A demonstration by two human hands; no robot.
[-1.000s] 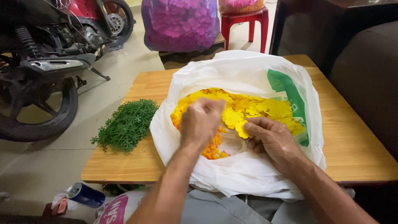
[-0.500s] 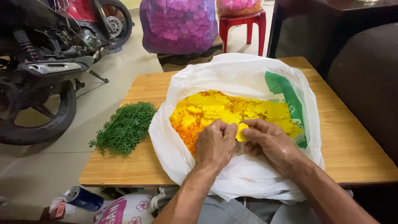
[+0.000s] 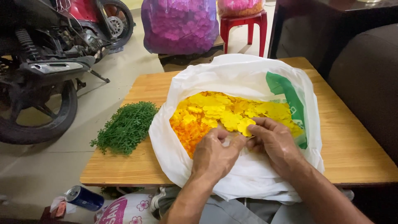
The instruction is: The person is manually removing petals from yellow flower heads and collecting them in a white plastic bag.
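A white plastic bag (image 3: 215, 74) lies open on a low wooden table (image 3: 352, 145), filled with yellow and orange artificial flowers (image 3: 215, 112). My left hand (image 3: 213, 155) and my right hand (image 3: 275, 143) meet at the bag's near edge. Their fingertips pinch a yellow flower (image 3: 245, 126) between them. A pile of green plastic sprigs (image 3: 126, 126) sits on the table's left end, apart from both hands.
A motorbike (image 3: 45, 66) stands on the floor at left. A purple bag of flowers (image 3: 180, 25) and a red stool (image 3: 242, 27) stand beyond the table. A dark sofa (image 3: 367, 79) is at right. A blue can (image 3: 85, 198) lies on the floor.
My left hand drew back from the middle of the flowers to the bag's near edge and joined my right hand on a yellow flower.
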